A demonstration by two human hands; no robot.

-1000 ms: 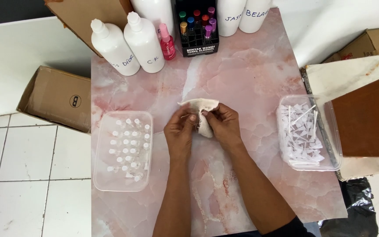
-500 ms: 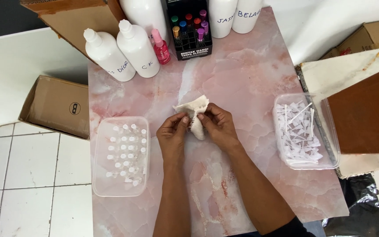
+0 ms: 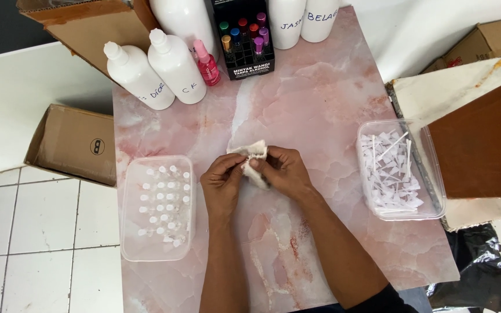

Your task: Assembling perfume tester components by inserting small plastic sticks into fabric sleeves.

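The tall white plastic bottles (image 3: 300, 20) at 12 o'clock are cut off by the top edge, and so is the black box of small coloured-cap bottles (image 3: 242, 37) beside them. What sits inside the crumpled white cloth (image 3: 254, 161) is hidden by the fingers, so it is hard to tell if anything is in there. The person's arms run off the bottom edge at 6 o'clock.

The pink marble-look bench (image 3: 314, 98) has a big bare patch in the middle and toward 1 o'clock. At 9 o'clock a clear plastic tray of tiny clear bottles (image 3: 159, 207) sits right at the bench's left edge. At 3 o'clock a clear plastic tub of white plastic sticks (image 3: 398, 168) sits at the right edge. Two white squeeze bottles (image 3: 158, 69) and a small pink spray bottle (image 3: 207, 62) stand at 11 o'clock, well apart from the hands. A brown cardboard box (image 3: 71, 145) lies on the white tiled floor, off the bench at 9 o'clock.

The cloth is at the middle of the bench. The left hand (image 3: 222, 185) pinches its left side with closed fingers. The right hand (image 3: 282, 173) is closed on its right side. The two hands touch each other at the cloth.
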